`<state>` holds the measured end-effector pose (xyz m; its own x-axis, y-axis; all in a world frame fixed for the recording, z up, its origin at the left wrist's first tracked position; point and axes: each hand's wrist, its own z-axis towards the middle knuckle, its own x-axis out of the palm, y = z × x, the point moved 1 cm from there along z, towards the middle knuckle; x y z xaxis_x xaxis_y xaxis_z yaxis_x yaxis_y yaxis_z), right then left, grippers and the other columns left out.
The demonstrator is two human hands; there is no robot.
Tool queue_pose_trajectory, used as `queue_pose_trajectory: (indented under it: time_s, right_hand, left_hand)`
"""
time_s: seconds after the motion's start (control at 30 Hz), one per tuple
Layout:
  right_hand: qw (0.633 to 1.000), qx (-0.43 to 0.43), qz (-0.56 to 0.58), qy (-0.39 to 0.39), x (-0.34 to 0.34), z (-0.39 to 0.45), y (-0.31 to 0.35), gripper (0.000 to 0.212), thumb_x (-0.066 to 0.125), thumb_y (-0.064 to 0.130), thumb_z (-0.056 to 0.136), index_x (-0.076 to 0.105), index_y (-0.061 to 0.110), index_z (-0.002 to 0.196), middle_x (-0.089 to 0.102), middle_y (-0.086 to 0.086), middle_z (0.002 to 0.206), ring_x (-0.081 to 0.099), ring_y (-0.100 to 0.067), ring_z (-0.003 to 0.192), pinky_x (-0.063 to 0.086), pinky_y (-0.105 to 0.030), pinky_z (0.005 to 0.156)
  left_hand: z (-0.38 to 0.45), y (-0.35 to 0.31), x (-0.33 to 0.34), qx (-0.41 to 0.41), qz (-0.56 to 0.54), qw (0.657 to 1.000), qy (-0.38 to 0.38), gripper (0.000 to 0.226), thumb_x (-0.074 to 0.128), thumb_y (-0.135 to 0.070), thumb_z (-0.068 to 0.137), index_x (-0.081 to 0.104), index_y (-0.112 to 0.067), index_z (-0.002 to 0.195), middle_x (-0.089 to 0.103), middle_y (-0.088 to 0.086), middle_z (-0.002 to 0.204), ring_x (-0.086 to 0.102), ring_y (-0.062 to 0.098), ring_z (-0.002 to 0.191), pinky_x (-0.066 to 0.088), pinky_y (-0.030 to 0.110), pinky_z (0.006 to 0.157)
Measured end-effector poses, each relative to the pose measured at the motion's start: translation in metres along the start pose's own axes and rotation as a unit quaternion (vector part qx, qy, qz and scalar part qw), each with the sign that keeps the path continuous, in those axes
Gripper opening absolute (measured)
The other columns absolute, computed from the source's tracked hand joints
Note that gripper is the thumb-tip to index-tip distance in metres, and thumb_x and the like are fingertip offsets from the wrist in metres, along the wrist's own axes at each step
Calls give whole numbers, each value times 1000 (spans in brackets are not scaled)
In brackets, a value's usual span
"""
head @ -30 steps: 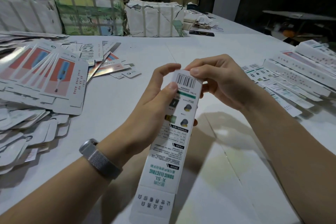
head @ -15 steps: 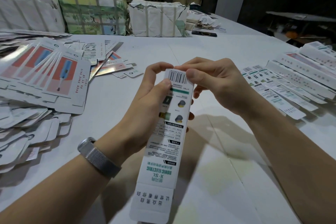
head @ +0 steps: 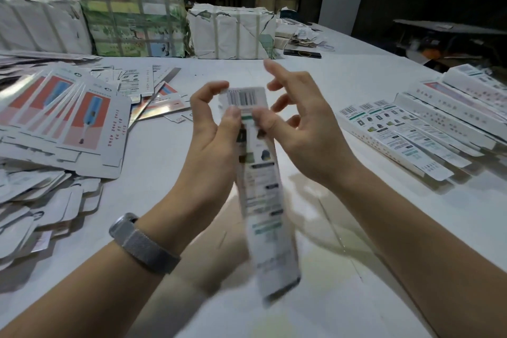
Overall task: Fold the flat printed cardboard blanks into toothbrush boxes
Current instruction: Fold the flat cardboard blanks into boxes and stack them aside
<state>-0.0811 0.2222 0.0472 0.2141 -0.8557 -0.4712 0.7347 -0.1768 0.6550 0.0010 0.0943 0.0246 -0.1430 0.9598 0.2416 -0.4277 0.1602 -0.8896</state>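
Now your left hand (head: 216, 132) pinches the box (head: 260, 186) near its barcoded top, upright above the white surface (head: 343, 90). Your right hand (head: 299, 129) is beside it, fingers spread loose; whether its thumb touches, I can't tell. It's slim white card, print blurred.

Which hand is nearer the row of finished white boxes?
Right. The right hand is beside the finished white boxes; the left hand is farther away.
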Motion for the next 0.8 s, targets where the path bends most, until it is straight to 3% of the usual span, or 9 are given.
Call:
queue_pose_trajectory:
  time_s: [0.07,0.17,0.23,0.3,0.4,0.47,0.53,0.6,0.8]
  right_hand:
    - [999,-13,23,33,2,-5,6,76,68,46,82,34,32,149,46,10,116,52,-6,97,51,-22,69]
    - [997,-29,21,71,8,-8,10,87,76,31,76,31,25,151,44,4,117,50,-1,100,48,-14,72]
    - [998,-4,10,61,4,-5,10,84,75,26,78,35,20,151,47,3,119,52,-1,101,47,-13,73]
    - [999,31,9,33,-6,-1,10,79,71,30,74,40,24,147,51,7,118,55,0,98,49,-14,71]
    - [995,75,-72,2,-25,10,0,70,66,37,67,56,29,135,55,11,116,55,5,93,45,-10,73]
    - [974,155,-162,40,-40,17,-18,60,68,41,71,60,33,130,53,9,119,54,-2,96,42,-18,79]
    - [931,226,-267,100,-54,20,-41,43,70,34,80,66,30,123,49,5,120,51,-12,100,39,-27,82]
    - [902,260,-323,120,-64,19,-61,32,69,24,81,70,25,113,55,1,116,53,-16,98,40,-26,80]
    - [872,315,-370,66,-90,19,-88,25,54,9,80,63,30,89,62,-2,110,58,-26,106,50,-34,86]
  left_hand:
    - [3,-2,0,43,1,999,25,22,35,-30,105,30,-41,124,73,-4,106,71,21,96,59,38,77]
    - [7,-3,1,138,30,990,22,25,26,-20,109,21,-33,129,67,-23,118,68,7,109,57,24,81]
    - [6,-3,-1,104,26,993,43,39,34,-38,106,19,-41,142,60,-17,135,62,12,121,56,31,87]
    - [5,2,-5,31,24,994,98,47,44,-57,97,24,-69,137,48,-12,149,49,17,136,49,46,99]
    - [6,7,-11,-9,83,995,49,52,50,-70,83,25,-81,127,47,-32,137,42,-3,133,42,45,102]
    - [9,12,-14,-15,109,994,21,50,50,-70,79,32,-79,125,46,-27,137,42,-8,127,44,40,99]
    - [10,14,-20,-23,128,991,0,47,50,-69,77,41,-73,123,51,-20,137,45,-4,127,47,38,95]
    - [11,16,-27,-26,137,990,-19,42,51,-68,76,50,-67,118,57,-16,131,51,3,126,49,41,93]
    - [17,22,-42,-22,151,988,-33,36,52,-68,78,63,-55,109,67,-18,117,58,9,119,50,46,85]
